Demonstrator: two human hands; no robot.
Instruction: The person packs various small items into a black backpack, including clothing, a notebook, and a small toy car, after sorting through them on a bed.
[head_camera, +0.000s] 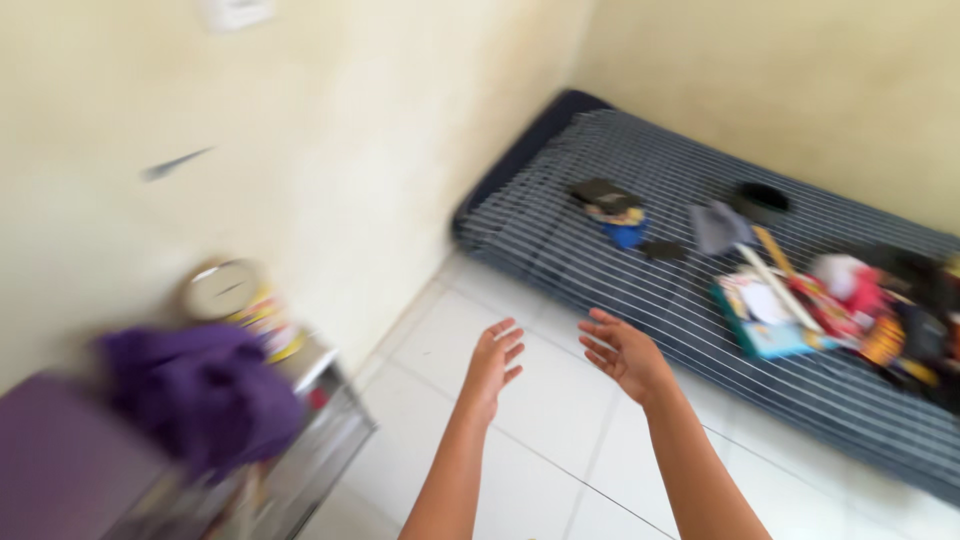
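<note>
My left hand (493, 365) and my right hand (620, 352) are both stretched out in front of me over the white tiled floor (540, 400). Each is empty with fingers spread, palms turned toward one another. Past them lies a striped dark mattress (600, 250) on the floor, along the wall. Scattered on it are a book with a teal cover (765, 318), a long pale stick (778, 285), a grey cloth (718, 226), a black round object (762, 200), a blue item (625, 232) and a heap of red and white things (860, 295). The picture is blurred by motion.
At the left stands a metal shelf unit (310, 440) against the cream wall (330, 150), bearing a purple cloth (205, 390), a round clock (222, 288) and a purple surface (60, 470).
</note>
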